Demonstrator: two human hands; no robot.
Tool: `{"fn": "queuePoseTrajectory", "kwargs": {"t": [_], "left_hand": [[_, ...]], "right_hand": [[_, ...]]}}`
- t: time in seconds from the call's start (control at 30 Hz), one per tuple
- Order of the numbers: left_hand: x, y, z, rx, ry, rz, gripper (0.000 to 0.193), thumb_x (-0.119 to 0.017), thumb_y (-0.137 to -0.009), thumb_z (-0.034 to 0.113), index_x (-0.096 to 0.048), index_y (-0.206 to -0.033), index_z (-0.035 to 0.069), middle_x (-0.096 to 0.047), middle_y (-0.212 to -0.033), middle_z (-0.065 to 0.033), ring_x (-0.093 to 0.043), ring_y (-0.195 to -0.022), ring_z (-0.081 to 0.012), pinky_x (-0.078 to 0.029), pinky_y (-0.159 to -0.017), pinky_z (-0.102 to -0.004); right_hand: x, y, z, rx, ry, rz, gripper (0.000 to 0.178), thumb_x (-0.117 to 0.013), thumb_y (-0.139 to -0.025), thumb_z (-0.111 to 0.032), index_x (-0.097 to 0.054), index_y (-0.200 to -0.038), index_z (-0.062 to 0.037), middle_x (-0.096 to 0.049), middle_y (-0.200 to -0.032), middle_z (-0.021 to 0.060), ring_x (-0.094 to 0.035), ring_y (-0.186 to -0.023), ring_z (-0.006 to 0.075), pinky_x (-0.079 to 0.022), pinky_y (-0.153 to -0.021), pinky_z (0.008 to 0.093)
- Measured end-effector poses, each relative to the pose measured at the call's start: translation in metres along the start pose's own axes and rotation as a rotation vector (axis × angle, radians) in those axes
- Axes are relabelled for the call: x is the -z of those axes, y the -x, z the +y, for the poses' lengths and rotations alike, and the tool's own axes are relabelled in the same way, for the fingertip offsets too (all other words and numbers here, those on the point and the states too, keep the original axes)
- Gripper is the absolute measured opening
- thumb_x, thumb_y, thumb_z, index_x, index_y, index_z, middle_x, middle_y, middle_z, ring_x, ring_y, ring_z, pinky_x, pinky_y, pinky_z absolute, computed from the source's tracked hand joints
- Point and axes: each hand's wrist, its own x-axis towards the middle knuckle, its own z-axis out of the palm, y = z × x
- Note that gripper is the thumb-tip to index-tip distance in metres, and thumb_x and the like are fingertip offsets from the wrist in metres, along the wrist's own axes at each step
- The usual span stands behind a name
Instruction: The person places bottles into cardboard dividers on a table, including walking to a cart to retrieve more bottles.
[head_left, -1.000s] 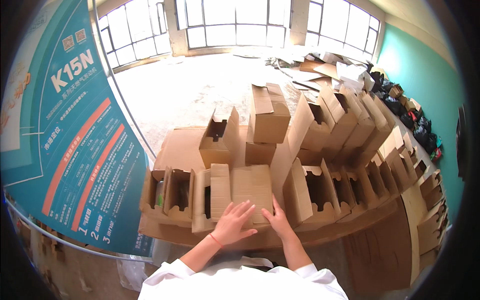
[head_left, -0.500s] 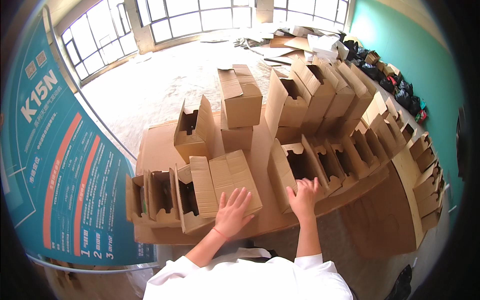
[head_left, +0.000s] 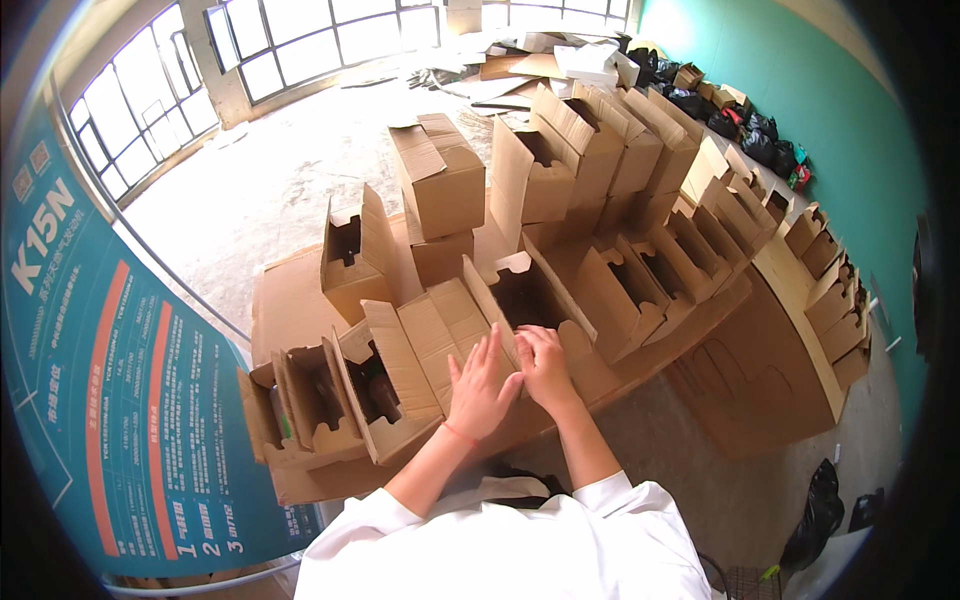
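Observation:
My left hand (head_left: 478, 393) lies against the near edge of a cardboard box (head_left: 440, 330) with its flaps folded over, fingers stretched out and holding nothing. My right hand (head_left: 545, 368) has its fingers hooked over the near wall of an open-topped cardboard box (head_left: 488, 300), right beside the first one. The two hands almost touch at the thumbs. Inside the open-topped box it is dark, and its contents cannot be made out. To the left, another open box (head_left: 375, 385) shows something dark and rounded inside.
More open boxes (head_left: 650, 270) stand in a row to the right on a cardboard-covered table (head_left: 285, 300), with stacked boxes (head_left: 440, 185) behind. A blue banner stand (head_left: 120, 400) rises at the left. Black bags (head_left: 760, 150) line the green wall.
My right hand has drawn the open-topped box leftward, away from the row and up beside the flapped box. My left hand has stayed by the flapped box; the whole view has shifted.

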Motion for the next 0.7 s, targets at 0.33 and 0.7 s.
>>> {"fn": "queuePoseTrajectory", "kwargs": {"t": [0.33, 0.7], "left_hand": [[-0.028, -0.008, 0.001, 0.037, 0.058, 0.183, 0.042, -0.067, -0.083, 0.028, -0.051, -0.115, 0.006, -0.06, -0.114, -0.0116, -0.053, -0.115, -0.0307, -0.015, -0.111, -0.0597], [-0.041, -0.009, 0.003, 0.112, -0.024, 0.339, 0.033, -0.066, -0.079, 0.014, -0.054, -0.11, 0.012, -0.064, -0.095, -0.0065, -0.062, -0.068, -0.0233, -0.028, -0.108, -0.0556]], "right_hand": [[0.062, 0.053, -0.007, 0.029, 0.082, -0.33, 0.009, -0.059, -0.087, -0.009, -0.065, -0.09, -0.0024, -0.066, -0.09, 0.0152, -0.061, -0.087, 0.0341, -0.05, -0.076, 0.0411], [0.147, -0.08, 0.205, -0.106, 0.452, -0.359, 0.033, -0.057, -0.089, -0.007, -0.057, -0.12, 0.0046, -0.056, -0.124, 0.0243, -0.056, -0.111, 0.04, -0.047, -0.093, 0.0423]]}}
